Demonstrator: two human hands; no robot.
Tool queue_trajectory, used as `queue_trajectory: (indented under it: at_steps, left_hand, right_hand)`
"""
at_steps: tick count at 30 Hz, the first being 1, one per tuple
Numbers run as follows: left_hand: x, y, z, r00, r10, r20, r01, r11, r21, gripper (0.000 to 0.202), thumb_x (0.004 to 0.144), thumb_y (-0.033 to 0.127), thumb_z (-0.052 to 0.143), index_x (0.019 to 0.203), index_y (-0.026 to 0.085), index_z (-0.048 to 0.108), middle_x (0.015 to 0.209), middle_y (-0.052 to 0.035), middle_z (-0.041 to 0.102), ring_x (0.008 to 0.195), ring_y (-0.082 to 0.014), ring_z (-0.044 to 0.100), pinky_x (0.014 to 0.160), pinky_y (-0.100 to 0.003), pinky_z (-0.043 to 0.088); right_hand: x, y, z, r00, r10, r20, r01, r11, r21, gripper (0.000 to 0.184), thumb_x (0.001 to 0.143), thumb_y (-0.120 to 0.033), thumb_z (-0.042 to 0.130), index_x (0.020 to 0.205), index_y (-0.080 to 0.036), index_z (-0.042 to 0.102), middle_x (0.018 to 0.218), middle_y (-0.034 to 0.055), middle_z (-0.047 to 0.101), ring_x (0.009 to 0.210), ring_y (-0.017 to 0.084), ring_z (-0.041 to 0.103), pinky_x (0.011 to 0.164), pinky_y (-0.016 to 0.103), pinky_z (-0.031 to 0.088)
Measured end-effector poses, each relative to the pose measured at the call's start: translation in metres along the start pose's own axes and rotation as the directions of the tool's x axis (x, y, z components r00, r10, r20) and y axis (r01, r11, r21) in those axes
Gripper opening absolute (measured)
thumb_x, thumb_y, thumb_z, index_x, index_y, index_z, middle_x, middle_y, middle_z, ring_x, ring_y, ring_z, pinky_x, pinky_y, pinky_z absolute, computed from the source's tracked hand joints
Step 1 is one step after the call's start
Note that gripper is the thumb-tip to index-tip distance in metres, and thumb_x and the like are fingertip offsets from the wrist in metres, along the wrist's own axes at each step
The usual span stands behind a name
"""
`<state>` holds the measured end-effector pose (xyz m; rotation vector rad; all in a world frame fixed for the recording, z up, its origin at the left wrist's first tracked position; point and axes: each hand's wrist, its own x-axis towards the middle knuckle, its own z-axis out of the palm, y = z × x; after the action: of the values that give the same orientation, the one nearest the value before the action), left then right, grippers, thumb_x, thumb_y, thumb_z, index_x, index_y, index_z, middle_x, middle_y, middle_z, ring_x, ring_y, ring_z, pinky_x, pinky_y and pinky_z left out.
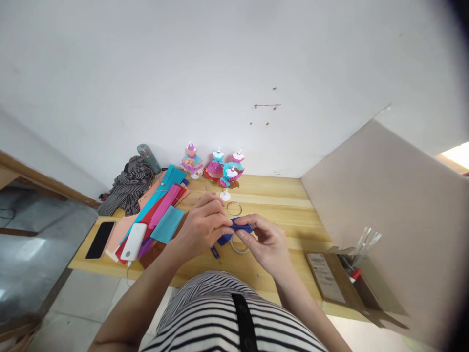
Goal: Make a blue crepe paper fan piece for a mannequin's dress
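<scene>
A strip of dark blue crepe paper (pixel 242 227) is bunched between my two hands above the table. My left hand (pixel 207 222) pinches its left end with thumb and fingers. At the other end, the thumb and fingers of my right hand (pixel 266 242) are closed on the paper. A further blue piece (pixel 224 239) shows just below my left fingertips; whether it joins the strip I cannot tell. Under the hands lie a pale ring (pixel 238 250), partly covered, and a small blue-handled tool (pixel 215 252). Just beyond them rests a thin wire ring (pixel 234 209).
Several miniature dress stands (pixel 218 166) in paper skirts line the wall. Coloured paper sheets (pixel 164 203), a white power bank (pixel 134 242), a phone (pixel 100 239), striped cloth (pixel 130 188) and a flask (pixel 148 157) occupy the left. An open cardboard box (pixel 330 278) stands right.
</scene>
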<state>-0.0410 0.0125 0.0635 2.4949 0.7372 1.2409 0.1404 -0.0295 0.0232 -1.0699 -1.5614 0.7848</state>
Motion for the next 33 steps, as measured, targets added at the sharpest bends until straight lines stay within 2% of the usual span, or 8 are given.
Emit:
queue_trajectory:
  at_steps: [7, 14, 17, 19, 23, 26, 30, 33]
  left_hand:
    - [-0.008, -0.003, 0.001, 0.996, -0.085, 0.036, 0.086, 0.996, -0.028, 0.01, 0.083, 0.02, 0.067, 0.074, 0.02, 0.069, 0.07, -0.0026, 0.064, 0.088, -0.0205, 0.059, 0.088, -0.04, 0.051]
    - [-0.014, -0.007, 0.0, 0.986, -0.17, -0.003, 0.169, 0.985, -0.042, 0.001, 0.079, 0.019, 0.071, 0.079, 0.021, 0.071, 0.079, -0.0047, 0.067, 0.094, -0.022, 0.059, 0.086, -0.039, 0.052]
    - [-0.02, -0.01, -0.004, 0.981, -0.192, 0.003, 0.192, 0.98, -0.052, 0.006, 0.081, 0.02, 0.069, 0.087, 0.022, 0.072, 0.082, -0.0051, 0.068, 0.099, -0.0229, 0.059, 0.088, -0.039, 0.051]
    - [-0.025, -0.013, -0.009, 0.973, -0.228, -0.018, 0.228, 0.973, -0.041, 0.017, 0.082, 0.021, 0.069, 0.098, 0.023, 0.071, 0.09, -0.0061, 0.068, 0.102, -0.0231, 0.058, 0.09, -0.04, 0.05]
    - [-0.034, -0.011, -0.018, 0.926, -0.362, -0.109, 0.367, 0.93, 0.034, 0.053, 0.075, 0.032, 0.077, 0.125, 0.027, 0.06, 0.109, -0.0077, 0.064, 0.106, -0.0242, 0.056, 0.095, -0.041, 0.046]
    - [-0.035, -0.005, -0.017, 0.89, -0.45, -0.076, 0.452, 0.892, 0.007, 0.068, 0.069, 0.039, 0.081, 0.131, 0.028, 0.056, 0.094, -0.0034, 0.062, 0.092, -0.0213, 0.058, 0.088, -0.037, 0.048]
    - [-0.03, 0.004, -0.004, 0.852, -0.52, -0.056, 0.511, 0.851, -0.123, 0.054, 0.068, 0.035, 0.082, 0.118, 0.024, 0.065, 0.083, -0.0007, 0.061, 0.077, -0.0171, 0.057, 0.074, -0.03, 0.049]
    - [-0.027, 0.01, 0.005, 0.796, -0.599, -0.089, 0.572, 0.792, -0.214, 0.032, 0.069, 0.024, 0.081, 0.099, 0.022, 0.07, 0.079, 0.0002, 0.062, 0.074, -0.0152, 0.056, 0.07, -0.026, 0.046]
  right_hand:
    - [0.002, -0.007, 0.0, 0.995, -0.093, 0.023, 0.095, 0.988, -0.119, 0.007, 0.081, -0.018, 0.065, 0.083, -0.022, 0.07, 0.075, 0.0023, 0.074, 0.064, 0.016, 0.069, 0.062, 0.027, 0.056]
    - [0.003, -0.009, 0.011, 0.992, -0.128, -0.009, 0.124, 0.976, -0.179, 0.008, 0.084, -0.019, 0.062, 0.083, -0.021, 0.069, 0.072, 0.0015, 0.074, 0.062, 0.016, 0.069, 0.057, 0.025, 0.054]
    - [0.003, -0.007, 0.013, 0.991, -0.123, -0.056, 0.111, 0.975, -0.194, 0.008, 0.084, -0.019, 0.062, 0.081, -0.021, 0.069, 0.071, 0.0012, 0.074, 0.059, 0.016, 0.068, 0.054, 0.024, 0.053]
    - [0.004, -0.004, 0.012, 0.988, -0.121, -0.091, 0.1, 0.973, -0.209, 0.007, 0.084, -0.019, 0.063, 0.081, -0.021, 0.069, 0.07, 0.001, 0.074, 0.058, 0.015, 0.067, 0.053, 0.024, 0.052]
    - [0.004, 0.0, 0.009, 0.977, -0.155, -0.148, 0.118, 0.965, -0.234, 0.006, 0.083, -0.018, 0.065, 0.081, -0.021, 0.069, 0.07, 0.0008, 0.074, 0.057, 0.015, 0.067, 0.055, 0.025, 0.053]
    - [0.004, 0.002, 0.009, 0.975, -0.169, -0.145, 0.132, 0.963, -0.235, 0.006, 0.083, -0.017, 0.065, 0.083, -0.022, 0.069, 0.071, 0.0009, 0.074, 0.059, 0.016, 0.068, 0.055, 0.025, 0.053]
    - [0.003, 0.001, 0.01, 0.978, -0.17, -0.124, 0.138, 0.963, -0.23, 0.007, 0.084, -0.017, 0.064, 0.083, -0.021, 0.069, 0.071, 0.0012, 0.074, 0.059, 0.016, 0.068, 0.054, 0.025, 0.053]
    - [0.003, 0.0, 0.01, 0.975, -0.177, -0.133, 0.144, 0.963, -0.228, 0.006, 0.084, -0.017, 0.064, 0.083, -0.021, 0.068, 0.07, 0.0005, 0.073, 0.058, 0.015, 0.067, 0.055, 0.025, 0.052]
